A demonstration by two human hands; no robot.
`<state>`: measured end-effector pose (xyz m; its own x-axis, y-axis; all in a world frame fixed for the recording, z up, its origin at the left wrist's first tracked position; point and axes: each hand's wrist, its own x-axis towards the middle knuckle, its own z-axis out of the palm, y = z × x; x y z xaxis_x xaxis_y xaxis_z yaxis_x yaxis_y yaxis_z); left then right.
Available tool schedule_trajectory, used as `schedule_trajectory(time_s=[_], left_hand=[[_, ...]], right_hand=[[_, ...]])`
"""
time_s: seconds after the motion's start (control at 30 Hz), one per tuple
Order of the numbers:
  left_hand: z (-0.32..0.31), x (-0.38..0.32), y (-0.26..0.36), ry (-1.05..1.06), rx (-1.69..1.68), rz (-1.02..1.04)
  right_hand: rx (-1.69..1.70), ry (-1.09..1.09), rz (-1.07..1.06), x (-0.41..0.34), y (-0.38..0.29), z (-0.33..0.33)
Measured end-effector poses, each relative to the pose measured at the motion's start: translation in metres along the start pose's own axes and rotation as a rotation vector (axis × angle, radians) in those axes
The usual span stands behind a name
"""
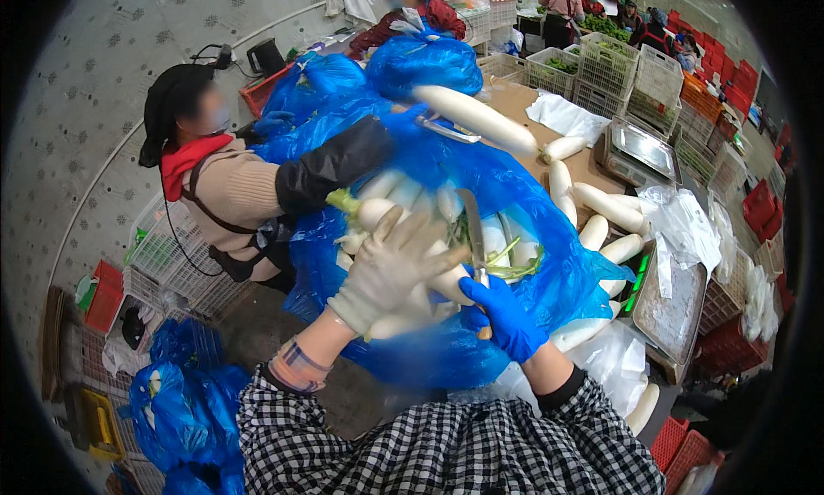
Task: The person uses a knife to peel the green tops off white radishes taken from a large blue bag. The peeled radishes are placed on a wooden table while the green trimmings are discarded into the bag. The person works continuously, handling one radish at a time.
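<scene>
My left hand (399,263), in a pale work glove, is spread over white daikon radishes in a large open blue plastic bag (547,237). Motion blur hides whether it touches them. A daikon with a green leaf stub (376,213) lies just beyond its fingers, and another daikon (450,281) is partly under them. My right hand (508,315) wears a blue glove and grips a curved knife (475,231) by its wooden handle, blade pointing away from me. Cut green stems (512,269) lie beside the blade on the radishes.
Across the bag, a co-worker's blue-gloved hand (405,116) holds a similar knife (450,133) near a blurred daikon (476,118). Several daikons (608,206) lie on the table to the right, beside weighing scales (669,308) and plastic bags (685,228). Full blue bags (425,63) stand at the back.
</scene>
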<state>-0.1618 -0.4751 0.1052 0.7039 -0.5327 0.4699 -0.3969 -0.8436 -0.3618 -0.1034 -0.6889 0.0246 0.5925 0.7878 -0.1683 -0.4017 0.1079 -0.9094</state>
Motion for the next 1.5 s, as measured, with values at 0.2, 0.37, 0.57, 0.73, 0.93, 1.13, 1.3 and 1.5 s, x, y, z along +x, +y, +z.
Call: schedule_trajectory(time_s=[0.2,0.37,0.57,0.73,0.93,1.13,1.3,1.5], left_hand=[[0.006,-0.033,-0.001,0.501,-0.807,-0.93],[0.035,-0.048,0.043,0.467,-1.858,-0.878],[0.022,-0.044,0.045,0.571,-2.551,-0.955],[-0.026,-0.052,0.032,0.067,-1.61,-0.999],[-0.06,-0.04,0.039,-0.149,-0.869,-0.93],[-0.061,-0.038,0.042,-0.105,-0.658,-0.846],[-0.057,-0.042,0.045,-0.14,-0.578,-0.813],[-0.063,-0.053,0.037,0.007,-0.395,-0.773]], right_hand=[[0.101,0.182,-0.131,-0.02,0.024,0.002],[-0.44,0.241,-0.562,-0.024,0.048,0.018],[-0.981,0.046,-0.476,-0.031,0.037,0.008],[-0.647,0.157,-0.498,-0.03,-0.02,-0.013],[-1.208,0.074,-0.768,-0.028,-0.047,-0.007],[-1.33,0.102,-0.746,-0.029,-0.05,0.005],[-1.324,0.143,-0.743,-0.024,-0.036,-0.005],[-1.083,0.283,-0.196,-0.002,-0.033,-0.041]])
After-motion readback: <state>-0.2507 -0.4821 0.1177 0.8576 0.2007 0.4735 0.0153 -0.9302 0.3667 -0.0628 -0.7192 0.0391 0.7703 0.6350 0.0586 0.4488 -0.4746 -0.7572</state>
